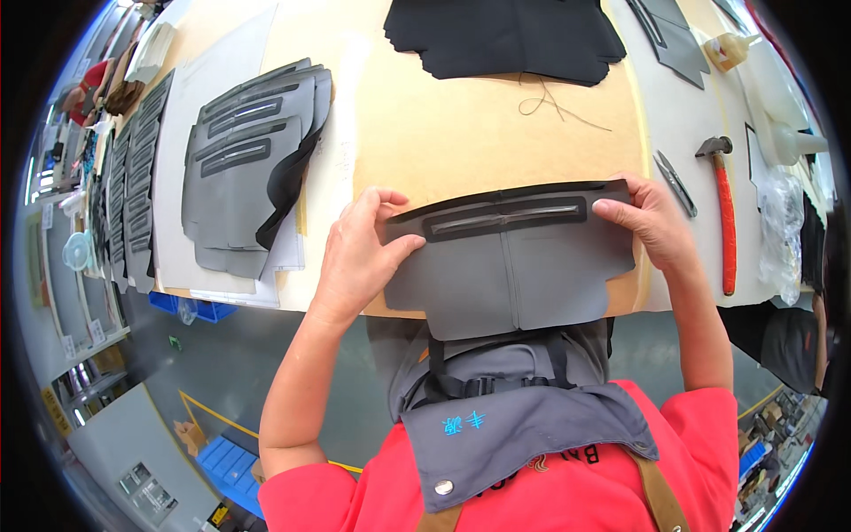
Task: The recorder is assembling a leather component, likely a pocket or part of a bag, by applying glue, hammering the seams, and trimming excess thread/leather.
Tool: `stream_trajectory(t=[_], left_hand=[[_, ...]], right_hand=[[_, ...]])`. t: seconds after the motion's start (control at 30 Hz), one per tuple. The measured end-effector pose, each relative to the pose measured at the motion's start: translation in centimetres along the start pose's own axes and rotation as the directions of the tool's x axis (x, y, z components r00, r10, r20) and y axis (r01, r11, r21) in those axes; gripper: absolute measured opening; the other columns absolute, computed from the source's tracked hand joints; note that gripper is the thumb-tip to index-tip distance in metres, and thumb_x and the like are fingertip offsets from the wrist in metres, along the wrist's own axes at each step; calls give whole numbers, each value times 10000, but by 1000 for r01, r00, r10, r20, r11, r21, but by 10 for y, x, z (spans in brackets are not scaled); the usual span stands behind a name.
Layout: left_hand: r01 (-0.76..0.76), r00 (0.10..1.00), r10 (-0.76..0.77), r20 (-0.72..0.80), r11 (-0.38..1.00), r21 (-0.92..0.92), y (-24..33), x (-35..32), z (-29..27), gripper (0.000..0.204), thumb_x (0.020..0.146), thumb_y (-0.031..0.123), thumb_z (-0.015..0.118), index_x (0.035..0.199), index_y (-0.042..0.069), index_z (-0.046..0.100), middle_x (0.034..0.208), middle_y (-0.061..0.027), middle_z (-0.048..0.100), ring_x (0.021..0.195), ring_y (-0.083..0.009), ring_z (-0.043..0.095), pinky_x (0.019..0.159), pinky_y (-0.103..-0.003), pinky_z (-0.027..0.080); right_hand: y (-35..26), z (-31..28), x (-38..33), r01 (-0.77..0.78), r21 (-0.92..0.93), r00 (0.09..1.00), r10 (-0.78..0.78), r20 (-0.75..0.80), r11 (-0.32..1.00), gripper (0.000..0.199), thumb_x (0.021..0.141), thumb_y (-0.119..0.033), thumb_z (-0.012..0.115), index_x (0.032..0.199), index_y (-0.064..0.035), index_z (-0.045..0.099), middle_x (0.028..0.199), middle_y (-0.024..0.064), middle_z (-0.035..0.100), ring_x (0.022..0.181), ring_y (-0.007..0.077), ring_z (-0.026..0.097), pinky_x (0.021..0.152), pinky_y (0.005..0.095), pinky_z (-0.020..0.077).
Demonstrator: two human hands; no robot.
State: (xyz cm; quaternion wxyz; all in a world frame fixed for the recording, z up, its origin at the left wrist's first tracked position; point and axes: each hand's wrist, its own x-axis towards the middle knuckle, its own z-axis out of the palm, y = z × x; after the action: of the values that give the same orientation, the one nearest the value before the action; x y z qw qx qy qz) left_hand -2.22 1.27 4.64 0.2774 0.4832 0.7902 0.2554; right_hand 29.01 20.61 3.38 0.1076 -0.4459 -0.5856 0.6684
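Note:
A grey cut panel [470, 275] with a black-framed long slot lies at the table's front edge, its lower part reaching past the edge toward me. A seam runs down its middle, and its far edge shows black. My left hand [363, 248] pinches the panel's left far corner between thumb and fingers. At the opposite corner my right hand [651, 217] grips it likewise, thumb on top near the slot's end and fingers behind the edge. The fingertips behind the panel are partly hidden.
Similar grey panels [239, 168] are stacked at the left. Black pieces [505, 40] and a loose cord [554, 106] lie at the back. On the right are a red-handled hammer [725, 222], metal snips [676, 184], a glue bottle [729, 51] and clear plastic bags [782, 226].

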Motion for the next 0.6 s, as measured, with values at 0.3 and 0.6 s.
stream_trajectory(t=[0.3, 0.6], left_hand=[[387, 922, -235, 308, 600, -701, -5, -4, 6, 227, 923, 91, 810, 1112, -6, 731, 978, -21, 723, 823, -76, 631, 758, -271, 536], [498, 867, -279, 412, 468, -731, 4, -2, 6, 329, 921, 70, 798, 1217, -29, 695, 1102, -95, 754, 962, -152, 720, 869, -305, 591]], right_hand=[[-1, 18, -14, -139, 278, 990, 144, 2, 951, 307, 930, -182, 804, 1172, -16, 713, 1004, 25, 731, 859, 81, 671, 764, 256, 553], [-1, 10, -13, -150, 245, 989, 149, 25, 958, 208, 919, -148, 807, 1062, -57, 686, 926, -4, 704, 812, 67, 641, 751, 237, 518]])
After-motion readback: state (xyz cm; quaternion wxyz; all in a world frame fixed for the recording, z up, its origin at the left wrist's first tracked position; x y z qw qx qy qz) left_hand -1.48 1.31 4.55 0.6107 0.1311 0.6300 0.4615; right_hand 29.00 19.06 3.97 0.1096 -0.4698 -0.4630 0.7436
